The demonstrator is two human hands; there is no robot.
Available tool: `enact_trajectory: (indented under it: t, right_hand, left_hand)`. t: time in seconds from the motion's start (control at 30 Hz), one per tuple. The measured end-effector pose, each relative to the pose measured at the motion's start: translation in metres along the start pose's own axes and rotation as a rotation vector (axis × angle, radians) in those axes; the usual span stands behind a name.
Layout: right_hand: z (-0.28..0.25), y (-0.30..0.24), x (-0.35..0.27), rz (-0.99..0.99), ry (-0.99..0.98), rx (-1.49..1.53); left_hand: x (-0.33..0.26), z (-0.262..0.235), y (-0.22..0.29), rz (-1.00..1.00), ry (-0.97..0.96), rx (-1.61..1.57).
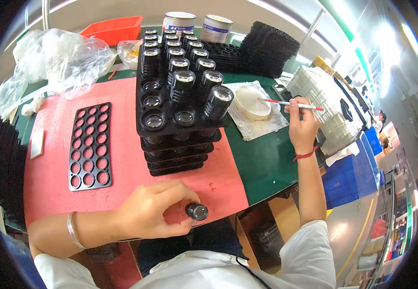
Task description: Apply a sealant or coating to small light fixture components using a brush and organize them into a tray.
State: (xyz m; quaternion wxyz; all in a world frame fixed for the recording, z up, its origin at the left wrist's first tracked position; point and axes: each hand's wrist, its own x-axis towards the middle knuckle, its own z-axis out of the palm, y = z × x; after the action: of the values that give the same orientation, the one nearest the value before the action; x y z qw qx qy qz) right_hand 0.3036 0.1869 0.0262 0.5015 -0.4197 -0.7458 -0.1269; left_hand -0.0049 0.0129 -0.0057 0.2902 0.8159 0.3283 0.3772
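Desk [262, 159]: green top, far corners bent by the lens, near edge cut off by the person's body. A red mat [54, 159] covers its left part.

Landmark: stack of black trays [177, 144] standing on the red mat at mid-desk. Top tray carries rows of black lens barrels [182, 82] upright, glass ends up; several near-left pockets hold only low pieces. The lower trays show their edges only, contents hidden.

Left of the stack: an empty black tray [90, 145] with round holes, flat on the mat. Further left, a dark pile at the rim, too shadowed to identify. Behind-left of the stack: crumpled clear plastic bags [64, 58] and a red bin [115, 29], partly cut off. Behind it: two cans [197, 26], and to the right a heap of black trays [267, 48].

Right of the stack: a shallow round white dish [251, 102] on a white cloth [262, 126].

Right hand [303, 126]: right of the dish, closed around a thin white stick with red bands [293, 103], tip pointing toward the dish.

Left hand [153, 209]: in front of the stack, at the mat's near edge, fingers pinching one small black lens barrel [197, 211], glass end facing up. Fingertips behind the barrel are hidden.

Room to the right: blue crates, shelving, bright ceiling strips; detail blurred.
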Motion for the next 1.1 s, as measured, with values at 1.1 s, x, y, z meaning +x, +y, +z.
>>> enact_trajectory:
  t: [1.1]
  right_hand:
    - [-0.041,0.006,0.017,0.187,-0.242,0.524]
  left_hand:
    - [0.004,0.016,0.002,-0.137,-0.004,0.062]
